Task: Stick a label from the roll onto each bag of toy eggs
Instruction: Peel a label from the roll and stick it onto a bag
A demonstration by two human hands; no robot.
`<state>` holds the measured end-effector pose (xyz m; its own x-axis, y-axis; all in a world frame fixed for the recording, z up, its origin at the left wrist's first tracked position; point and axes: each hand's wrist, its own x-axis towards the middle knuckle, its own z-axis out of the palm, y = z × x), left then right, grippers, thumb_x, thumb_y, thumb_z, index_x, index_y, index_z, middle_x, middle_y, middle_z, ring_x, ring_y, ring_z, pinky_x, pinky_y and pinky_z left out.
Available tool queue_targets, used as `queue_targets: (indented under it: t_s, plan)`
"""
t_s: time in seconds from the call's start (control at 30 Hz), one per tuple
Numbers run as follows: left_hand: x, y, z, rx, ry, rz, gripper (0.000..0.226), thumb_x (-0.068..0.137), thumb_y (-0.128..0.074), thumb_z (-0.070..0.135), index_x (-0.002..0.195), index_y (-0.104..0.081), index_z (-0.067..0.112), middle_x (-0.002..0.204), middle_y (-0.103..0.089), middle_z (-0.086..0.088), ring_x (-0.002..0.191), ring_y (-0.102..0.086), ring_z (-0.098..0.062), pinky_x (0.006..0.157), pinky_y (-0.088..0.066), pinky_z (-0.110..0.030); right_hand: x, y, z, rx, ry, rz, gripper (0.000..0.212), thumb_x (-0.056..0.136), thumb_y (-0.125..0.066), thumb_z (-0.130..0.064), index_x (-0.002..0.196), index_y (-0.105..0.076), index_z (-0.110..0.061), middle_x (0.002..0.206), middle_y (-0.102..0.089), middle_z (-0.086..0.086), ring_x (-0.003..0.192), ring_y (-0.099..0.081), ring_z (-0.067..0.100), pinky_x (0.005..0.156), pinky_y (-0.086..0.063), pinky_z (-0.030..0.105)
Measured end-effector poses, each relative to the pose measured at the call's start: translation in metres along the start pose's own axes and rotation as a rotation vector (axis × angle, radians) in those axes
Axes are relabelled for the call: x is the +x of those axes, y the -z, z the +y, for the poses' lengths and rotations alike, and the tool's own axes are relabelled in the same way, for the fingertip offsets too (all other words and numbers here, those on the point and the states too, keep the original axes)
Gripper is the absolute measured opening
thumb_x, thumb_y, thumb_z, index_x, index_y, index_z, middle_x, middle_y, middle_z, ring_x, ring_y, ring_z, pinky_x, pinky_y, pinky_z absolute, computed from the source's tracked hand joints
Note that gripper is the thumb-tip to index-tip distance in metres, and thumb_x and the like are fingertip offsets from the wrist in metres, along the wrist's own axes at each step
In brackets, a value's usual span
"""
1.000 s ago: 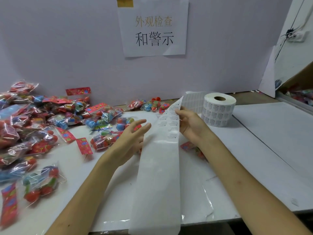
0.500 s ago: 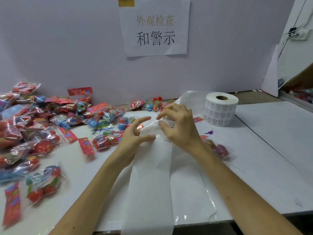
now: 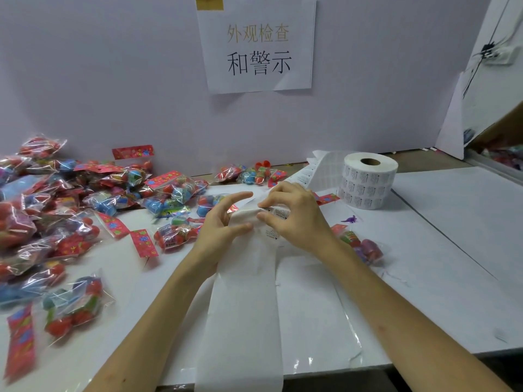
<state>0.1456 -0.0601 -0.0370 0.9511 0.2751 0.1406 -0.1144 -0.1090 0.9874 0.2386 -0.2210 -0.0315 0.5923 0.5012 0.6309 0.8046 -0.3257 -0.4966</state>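
A white label roll (image 3: pixel 368 181) stands at the table's back right. Its backing strip (image 3: pixel 243 306) runs from the roll toward me and hangs over the front edge. My left hand (image 3: pixel 223 219) holds the strip between thumb and fingers at its left side. My right hand (image 3: pixel 294 216) pinches the printed labels on the strip with curled fingers, just right of the left hand. One bag of toy eggs (image 3: pixel 362 247) lies right of my right wrist. Several bags of toy eggs (image 3: pixel 175 233) lie left of my hands.
A large heap of bagged eggs (image 3: pixel 42 222) covers the table's left side, and more bags (image 3: pixel 252 174) sit against the lilac back wall. A small purple toy (image 3: pixel 351 219) lies near the roll. A paper sign (image 3: pixel 257 43) hangs on the wall. Boxes stand at the far right.
My right hand lowered the strip from upright toward the table and moved left to meet the left hand. Both hands now work the strip together; the bag on the right became visible.
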Motion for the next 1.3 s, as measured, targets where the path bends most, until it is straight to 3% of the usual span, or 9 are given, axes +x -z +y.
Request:
queue_targets:
  t_s: [0.1, 0.27, 0.4, 0.63, 0.7, 0.83, 0.93, 1.03, 1.3]
  plan:
    - [0.000, -0.002, -0.001, 0.003, -0.025, -0.015, 0.057, 0.091, -0.066, -0.009, 0.128, -0.068, 0.035, 0.131, -0.063, 0.001, 0.116, -0.065, -0.024, 0.090, -0.061, -0.038, 0.000, 0.001, -0.001, 0.059, -0.022, 0.019, 0.006, 0.084, -0.080, -0.022, 0.086, -0.079, -0.017, 0.090, -0.066, -0.007, 0.091, -0.061, 0.016, 0.096, -0.040, 0.046]
    - [0.000, -0.003, -0.004, -0.003, -0.028, -0.051, 0.062, 0.087, -0.066, -0.012, 0.126, -0.069, 0.036, 0.130, -0.066, 0.000, 0.116, -0.066, -0.029, 0.094, -0.060, -0.046, 0.002, 0.003, 0.002, 0.108, -0.048, 0.015, 0.003, 0.084, -0.077, -0.015, 0.082, -0.080, -0.014, 0.083, -0.068, -0.009, 0.083, -0.064, 0.016, 0.089, -0.048, 0.054]
    - [0.001, -0.002, -0.005, -0.013, -0.027, -0.097, 0.067, 0.084, -0.070, -0.010, 0.124, -0.069, 0.044, 0.131, -0.066, -0.002, 0.116, -0.066, -0.027, 0.085, -0.061, -0.036, 0.002, 0.004, 0.006, 0.106, -0.032, 0.041, 0.004, 0.081, -0.078, -0.011, 0.078, -0.079, -0.014, 0.079, -0.069, -0.007, 0.076, -0.064, 0.014, 0.079, -0.052, 0.040]
    - [0.001, -0.002, -0.002, -0.033, 0.084, -0.168, 0.071, 0.078, -0.079, -0.002, 0.128, -0.065, 0.046, 0.130, -0.067, -0.008, 0.106, -0.072, -0.025, 0.088, -0.062, -0.049, 0.007, 0.007, 0.018, 0.175, -0.164, 0.144, 0.010, 0.087, -0.072, -0.016, 0.080, -0.076, -0.021, 0.075, -0.072, -0.010, 0.071, -0.065, 0.006, 0.067, -0.050, 0.017]
    - [-0.001, -0.003, -0.002, -0.059, 0.147, -0.281, 0.069, 0.084, -0.078, -0.001, 0.134, -0.061, 0.043, 0.136, -0.062, -0.010, 0.108, -0.070, -0.027, 0.090, -0.061, -0.047, 0.009, 0.012, 0.023, 0.158, -0.184, 0.222, 0.009, 0.090, -0.072, -0.019, 0.083, -0.077, -0.019, 0.075, -0.073, -0.010, 0.070, -0.065, 0.006, 0.064, -0.048, 0.015]
    - [-0.011, -0.001, 0.002, 0.070, 0.267, -0.786, 0.047, 0.094, -0.070, 0.029, 0.138, -0.061, 0.043, 0.116, -0.045, -0.010, 0.074, -0.052, -0.010, 0.064, -0.053, -0.021, 0.010, 0.019, 0.029, 0.141, -0.217, 0.303, 0.010, 0.093, -0.071, -0.029, 0.087, -0.074, -0.022, 0.074, -0.071, -0.015, 0.071, -0.065, 0.002, 0.064, -0.048, 0.014]
    - [-0.014, 0.002, 0.005, 0.160, 0.316, -1.045, 0.043, 0.099, -0.062, 0.048, 0.140, -0.062, 0.036, 0.086, -0.061, -0.010, 0.060, -0.059, -0.011, 0.057, -0.052, -0.019, 0.008, 0.019, 0.029, 0.060, -0.206, 0.269, 0.014, 0.094, -0.068, -0.039, 0.094, -0.072, -0.026, 0.073, -0.068, -0.017, 0.074, -0.064, -0.002, 0.063, -0.048, 0.012]
    - [-0.010, 0.004, 0.005, 0.038, 0.292, -0.889, 0.044, 0.100, -0.054, 0.049, 0.139, -0.064, 0.031, 0.061, -0.051, 0.001, 0.051, -0.053, -0.011, 0.054, -0.052, -0.022, 0.006, 0.015, 0.023, 0.033, -0.185, 0.222, 0.019, 0.094, -0.067, -0.042, 0.101, -0.072, -0.025, 0.075, -0.069, -0.012, 0.072, -0.065, 0.005, 0.067, -0.055, 0.028]
    - [0.002, 0.007, 0.001, -0.246, 0.152, -0.446, 0.050, 0.092, -0.063, 0.057, 0.137, -0.064, 0.035, 0.068, -0.029, 0.001, 0.056, -0.033, -0.011, 0.052, -0.036, -0.027, -0.001, 0.002, 0.006, 0.042, -0.075, 0.087, 0.025, 0.094, -0.068, -0.043, 0.112, -0.069, -0.026, 0.079, -0.067, -0.011, 0.069, -0.063, 0.012, 0.072, -0.056, 0.039]
